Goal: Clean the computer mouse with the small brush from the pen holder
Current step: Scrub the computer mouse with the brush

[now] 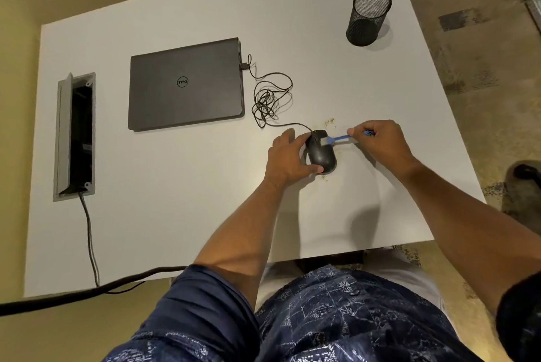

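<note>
Left hand (pixel 288 156) clamped on black plastic computer mouse (pixel 320 152) — mid-table | right hand (pixel 377 142) pinching small blue-handled brush (pixel 336 138) — bristles touching mouse | black mesh pen holder (pixel 368 17) well apart

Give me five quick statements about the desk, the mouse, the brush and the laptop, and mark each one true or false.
1. The right hand holds the blue brush with its bristles at the front of the mouse. True.
2. The left hand is resting on the laptop. False: it steadies the mouse, its fingers against the mouse's side.
3. The laptop's lid is shut. True.
4. The mouse is wireless. False: its cable runs in loops to the laptop's side.
5. The pen holder lies tipped over beside the mouse. False: it stands upright near the far right corner of the table.
</note>
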`<state>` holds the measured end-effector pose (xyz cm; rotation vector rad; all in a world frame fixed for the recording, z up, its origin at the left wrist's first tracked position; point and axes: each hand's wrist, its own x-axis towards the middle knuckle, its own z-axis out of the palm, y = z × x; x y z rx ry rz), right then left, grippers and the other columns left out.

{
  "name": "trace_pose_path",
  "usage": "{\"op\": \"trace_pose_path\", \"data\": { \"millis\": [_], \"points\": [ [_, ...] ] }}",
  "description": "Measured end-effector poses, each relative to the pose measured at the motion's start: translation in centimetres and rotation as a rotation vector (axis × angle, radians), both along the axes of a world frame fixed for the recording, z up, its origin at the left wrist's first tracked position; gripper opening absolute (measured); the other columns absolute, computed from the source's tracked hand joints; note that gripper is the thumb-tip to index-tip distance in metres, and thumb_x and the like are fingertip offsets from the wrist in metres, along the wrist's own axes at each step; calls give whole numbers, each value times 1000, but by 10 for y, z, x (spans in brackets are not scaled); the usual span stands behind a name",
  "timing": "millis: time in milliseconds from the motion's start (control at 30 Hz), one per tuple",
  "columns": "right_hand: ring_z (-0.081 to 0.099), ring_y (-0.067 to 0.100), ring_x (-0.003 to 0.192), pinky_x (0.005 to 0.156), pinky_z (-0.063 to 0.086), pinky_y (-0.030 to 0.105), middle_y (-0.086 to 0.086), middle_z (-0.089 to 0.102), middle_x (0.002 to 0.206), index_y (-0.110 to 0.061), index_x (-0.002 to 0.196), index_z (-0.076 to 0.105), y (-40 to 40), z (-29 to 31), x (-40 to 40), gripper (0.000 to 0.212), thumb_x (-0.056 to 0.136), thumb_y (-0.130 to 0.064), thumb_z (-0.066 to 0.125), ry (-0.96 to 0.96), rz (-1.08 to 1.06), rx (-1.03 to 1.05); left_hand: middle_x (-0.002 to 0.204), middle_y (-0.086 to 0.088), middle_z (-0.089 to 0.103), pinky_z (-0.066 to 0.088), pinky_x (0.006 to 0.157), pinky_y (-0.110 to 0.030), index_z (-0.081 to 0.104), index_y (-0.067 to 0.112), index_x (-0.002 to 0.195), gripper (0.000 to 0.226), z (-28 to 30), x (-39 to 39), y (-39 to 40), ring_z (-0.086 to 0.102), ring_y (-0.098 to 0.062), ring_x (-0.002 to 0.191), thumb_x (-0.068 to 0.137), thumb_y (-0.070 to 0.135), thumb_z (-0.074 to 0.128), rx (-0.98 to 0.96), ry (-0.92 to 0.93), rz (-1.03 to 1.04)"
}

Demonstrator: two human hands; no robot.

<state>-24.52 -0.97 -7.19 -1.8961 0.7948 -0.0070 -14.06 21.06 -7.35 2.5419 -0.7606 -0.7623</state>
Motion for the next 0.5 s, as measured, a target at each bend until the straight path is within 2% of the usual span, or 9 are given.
{"op": "trace_pose_path", "data": {
  "millis": [67,133,200,400,500],
  "points": [
    [57,6,59,51,43,8,0,72,75,-16,90,81,-2,0,4,21,90,-37,75,-1,-12,-18,152,-7,37,33,111,-42,43,32,152,99,0,0,0,36,-31,138,66,58,87,-1,-2,-3],
    [58,2,57,52,42,6,-9,70,67,-20,86,80,-6,0,2,20,89,-39,76,42,35,7,152,-7,37,32,111,-41,44,32,152,100,0,1,0,35,-30,138,66,58,87,3,0,-4],
    [56,0,51,50,42,9,-12,67,59,-25,82,80,-12,-1,-6,19,88,-43,76,100,80,31,153,-8,37,32,112,-41,43,33,152,100,1,1,-1,34,-30,140,65,59,87,13,1,-7],
    [56,16,54,57,49,28,10,68,67,-15,87,80,-13,-7,-15,25,91,-39,73,111,-40,44,153,-8,37,32,111,-41,44,34,151,100,1,2,-1,35,-30,139,64,60,87,15,-3,-14],
    [56,14,56,59,48,27,6,67,65,-20,84,80,-16,-4,-23,19,90,-37,75,101,9,58,155,-7,37,33,111,-42,44,34,151,100,1,2,-1,34,-30,140,64,60,87,16,-15,-22]
  ]
}}
